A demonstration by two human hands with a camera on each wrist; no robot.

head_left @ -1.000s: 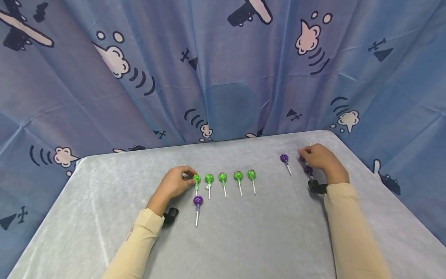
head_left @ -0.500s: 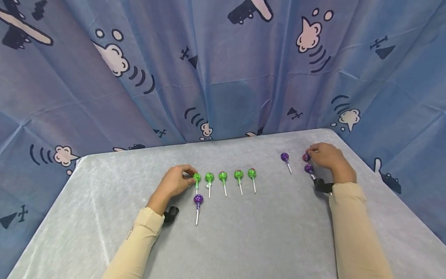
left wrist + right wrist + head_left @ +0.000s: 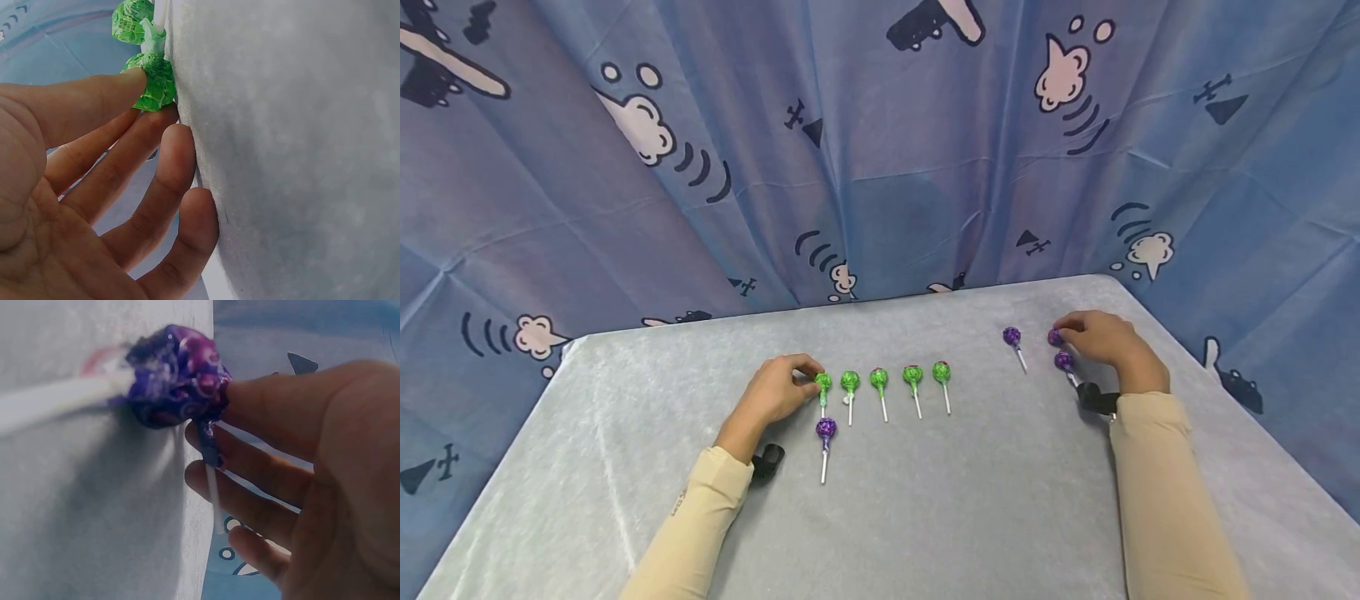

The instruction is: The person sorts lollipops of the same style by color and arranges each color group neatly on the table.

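My left hand pinches the wrapped head of the leftmost green lollipop between thumb and index finger. In the left wrist view, the thumb presses on this green lollipop, and the other fingers rest loosely curved against the table. Just below it in the head view lies a purple lollipop. At the far right, my right hand holds a purple lollipop by its head. Its stick points down past the fingers in the right wrist view. A nearer purple lollipop partly covers it there.
Several more green lollipops lie in a row to the right of my left hand, sticks towards me. Another purple lollipop lies left of my right hand. A grey-white cloth covers the table, and a blue patterned curtain hangs behind.
My right hand has shifted a little to the right. The stick that stuck out beyond its fingers is no longer visible in the head view. My left hand stays on the green lollipop.
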